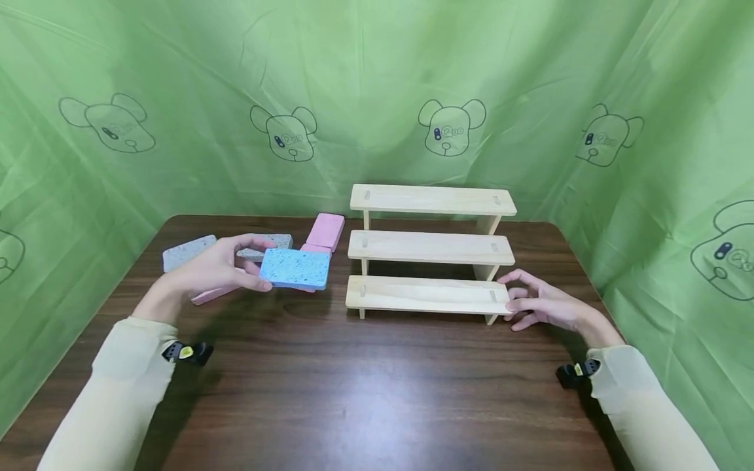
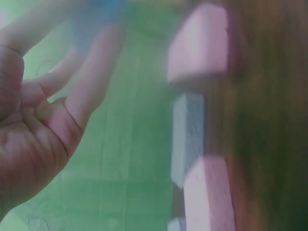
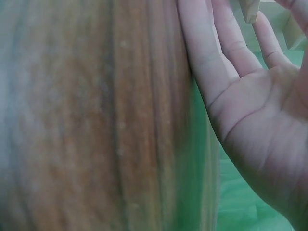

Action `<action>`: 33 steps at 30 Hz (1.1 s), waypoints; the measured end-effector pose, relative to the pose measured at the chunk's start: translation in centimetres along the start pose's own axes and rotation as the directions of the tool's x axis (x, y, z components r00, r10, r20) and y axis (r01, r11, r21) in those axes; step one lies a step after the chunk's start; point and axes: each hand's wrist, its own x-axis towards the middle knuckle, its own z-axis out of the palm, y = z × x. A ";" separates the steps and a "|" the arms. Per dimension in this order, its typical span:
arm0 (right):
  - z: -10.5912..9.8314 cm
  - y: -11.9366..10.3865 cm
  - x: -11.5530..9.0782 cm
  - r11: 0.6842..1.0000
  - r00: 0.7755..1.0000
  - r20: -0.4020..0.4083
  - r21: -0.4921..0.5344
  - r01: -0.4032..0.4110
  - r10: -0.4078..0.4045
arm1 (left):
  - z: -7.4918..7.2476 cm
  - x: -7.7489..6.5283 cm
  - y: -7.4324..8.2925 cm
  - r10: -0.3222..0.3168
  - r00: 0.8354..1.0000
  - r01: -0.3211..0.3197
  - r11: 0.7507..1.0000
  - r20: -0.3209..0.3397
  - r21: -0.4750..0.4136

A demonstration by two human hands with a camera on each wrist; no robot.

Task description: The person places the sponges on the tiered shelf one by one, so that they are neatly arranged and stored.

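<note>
My left hand [image 1: 220, 265] pinches a blue sponge [image 1: 296, 268] by its left end, with the thumb in front, raised over the sponges on the table. In the left wrist view the blue sponge [image 2: 94, 24] is a blur at the fingertips. A three-step wooden display rack [image 1: 430, 248] stands at centre right. At the right end of its lowest step, my right hand [image 1: 544, 304] holds the board lightly between thumb and fingers. A wooden end [image 3: 250, 9] of the rack shows among those fingers in the right wrist view; the exact contact is hidden.
Around the left hand lie a light grey-blue sponge [image 1: 188, 253], a grey sponge [image 1: 277, 241], and pink sponges, one farther back [image 1: 326, 230] and another partly under the hand [image 1: 213, 294]. The brown wooden table [image 1: 365, 386] is backed by a green curtain [image 1: 365, 65] with outlined animal heads.
</note>
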 end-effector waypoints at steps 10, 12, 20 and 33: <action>-0.5 0.1 0.1 1.000 1.000 0.013 0.025 -0.003 0.003 | 1.7 3.9 4.2 0.031 0.999 -0.030 0.988 0.004 -0.149; -0.5 0.2 0.2 0.999 1.000 0.018 0.032 -0.009 0.009 | 2.2 4.5 5.0 0.035 0.999 -0.035 0.986 -0.005 -0.162; -0.3 0.1 0.0 0.999 0.999 0.021 0.029 -0.024 0.024 | 4.3 7.7 8.8 0.115 0.993 -0.113 0.979 0.003 -0.171; -0.5 0.2 -0.2 0.997 0.997 0.019 0.032 -0.072 0.071 | 7.9 13.2 15.5 0.154 0.988 -0.141 0.939 0.017 -0.313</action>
